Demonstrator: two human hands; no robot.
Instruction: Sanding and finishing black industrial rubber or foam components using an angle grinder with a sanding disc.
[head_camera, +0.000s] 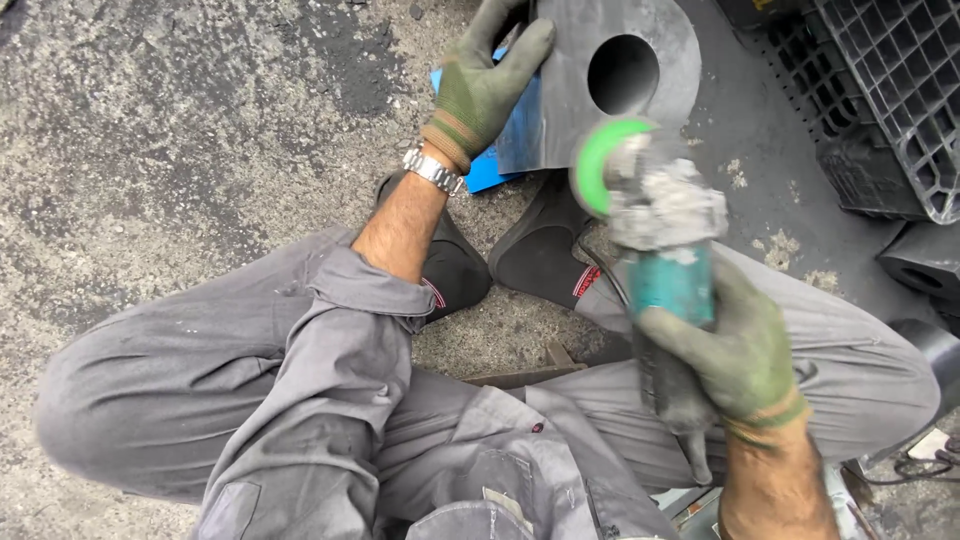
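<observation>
My left hand (487, 85), in a green work glove, rests on the edge of a grey steel plate (640, 120) that has a round hole through it. The plate stands on the ground in front of my black boots (455, 265). My right hand (735, 350), also gloved, grips a teal angle grinder (668, 250) with a dusty grey head. The grinder's green disc (597, 165) sits just at the plate's lower edge, below the hole. A silver watch is on my left wrist.
Rough concrete ground spreads to the left. A blue sheet (480, 165) lies under the plate. Black plastic crates (885, 100) stand at the upper right, with dark metal parts (925, 265) beside my right leg. I squat in grey overalls.
</observation>
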